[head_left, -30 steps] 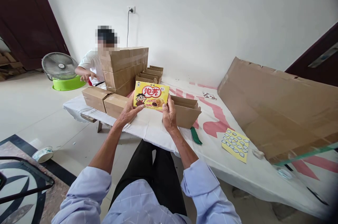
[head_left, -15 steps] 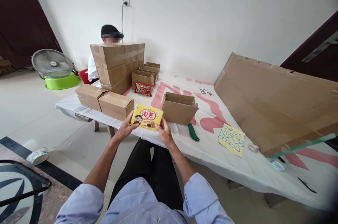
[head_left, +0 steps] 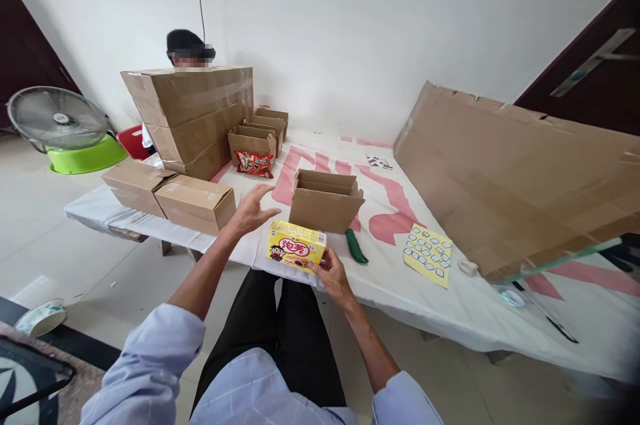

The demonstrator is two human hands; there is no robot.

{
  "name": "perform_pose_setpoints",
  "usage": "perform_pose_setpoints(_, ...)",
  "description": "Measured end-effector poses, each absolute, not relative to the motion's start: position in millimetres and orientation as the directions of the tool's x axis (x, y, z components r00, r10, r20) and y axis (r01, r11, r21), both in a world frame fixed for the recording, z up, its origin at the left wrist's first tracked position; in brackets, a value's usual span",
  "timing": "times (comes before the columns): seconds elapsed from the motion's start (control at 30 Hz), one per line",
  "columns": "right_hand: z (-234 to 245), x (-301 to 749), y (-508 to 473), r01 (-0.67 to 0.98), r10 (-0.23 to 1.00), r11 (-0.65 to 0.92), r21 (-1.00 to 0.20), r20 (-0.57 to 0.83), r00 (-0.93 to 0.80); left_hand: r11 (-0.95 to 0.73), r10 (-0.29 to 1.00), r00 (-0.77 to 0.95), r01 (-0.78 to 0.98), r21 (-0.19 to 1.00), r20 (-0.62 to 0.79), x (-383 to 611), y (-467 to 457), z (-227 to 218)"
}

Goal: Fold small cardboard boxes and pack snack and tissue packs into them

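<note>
At the table's front edge, my right hand [head_left: 334, 276] grips the lower right corner of a yellow snack box [head_left: 296, 248] with red lettering and a cartoon figure. My left hand [head_left: 253, 210] is off the box, to its upper left, with fingers apart and nothing in them. Just behind the snack box stands an open cardboard box [head_left: 325, 210] with its flaps up; its inside is mostly hidden. Beyond my left hand, a red snack bag [head_left: 254, 163] leans against the nearest of several open cardboard boxes [head_left: 256, 143].
Two closed cartons [head_left: 195, 203] and a taped carton stack [head_left: 187, 118] stand at left, a person behind them. A green curved object [head_left: 356, 247], a yellow sticker sheet [head_left: 428, 254] and a large cardboard sheet [head_left: 510, 178] are at right. A fan [head_left: 60, 119] stands on the floor.
My left hand has let go of the yellow snack box and moved up and away, opening. The right hand keeps hold of the box. The view has turned slightly right.
</note>
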State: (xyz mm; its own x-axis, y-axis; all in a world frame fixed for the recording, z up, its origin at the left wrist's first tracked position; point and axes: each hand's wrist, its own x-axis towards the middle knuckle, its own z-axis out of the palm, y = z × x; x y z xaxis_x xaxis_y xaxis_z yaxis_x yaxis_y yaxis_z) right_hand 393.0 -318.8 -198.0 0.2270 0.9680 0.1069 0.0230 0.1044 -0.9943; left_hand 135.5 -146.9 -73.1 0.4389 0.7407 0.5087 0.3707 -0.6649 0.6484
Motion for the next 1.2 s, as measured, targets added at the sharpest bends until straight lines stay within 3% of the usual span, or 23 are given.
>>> perform_pose_setpoints(0.07, -200.4, 398.9, -322.5, 0.028, 0.963, 0.105, -0.994, 0.108, 0.248, -0.787, 0.617, 0.555, 0.42, 0.452, 0.558, 176.7, -144.7, -47.0)
perform_pose_setpoints(0.13, -201.9, 402.3, -324.9, 0.029, 0.958, 0.104, -0.994, 0.108, 0.265, -0.837, 0.546, 0.69, 0.479, 0.266, 0.476, 220.1, -147.9, -26.1)
perform_pose_setpoints(0.23, -202.6, 405.1, -328.0, 0.037, 0.955, 0.101, -0.994, 0.107, 0.275, -0.802, 0.586, 0.766, 0.595, 0.055, 0.265, 274.2, -153.6, -9.0)
perform_pose_setpoints(0.3, -202.5, 406.4, -330.1, 0.034, 0.956, 0.096, -0.995, 0.102, 0.274, -0.758, 0.641, 0.747, 0.652, -0.002, 0.177, 296.1, -153.3, -5.9)
perform_pose_setpoints(0.47, -204.0, 408.4, -332.8, 0.007, 0.962, 0.097, -0.995, 0.095, 0.258, -0.712, 0.696, 0.71, 0.702, -0.026, 0.109, 297.7, -140.3, -7.8)
perform_pose_setpoints(0.67, -207.2, 408.0, -332.0, 0.012, 0.962, 0.096, -0.995, 0.096, 0.254, -0.623, 0.771, 0.627, 0.779, -0.071, 0.109, 230.8, -105.5, 0.4)
perform_pose_setpoints(0.83, -201.9, 405.3, -330.2, -0.017, 0.969, 0.088, -0.996, 0.081, 0.235, -0.499, 0.847, 0.504, 0.863, -0.074, 0.17, 154.8, -51.0, 16.7)
perform_pose_setpoints(1.1, -198.4, 402.3, -326.2, -0.049, 0.967, 0.114, -0.992, 0.099, 0.235, -0.338, 0.904, 0.319, 0.941, 0.017, 0.285, 94.2, 10.0, 2.7)
perform_pose_setpoints(1.2, -198.7, 401.5, -326.2, -0.054, 0.964, 0.126, -0.991, 0.11, 0.244, -0.3, 0.885, 0.249, 0.951, 0.072, 0.394, 87.0, 7.4, 0.4)
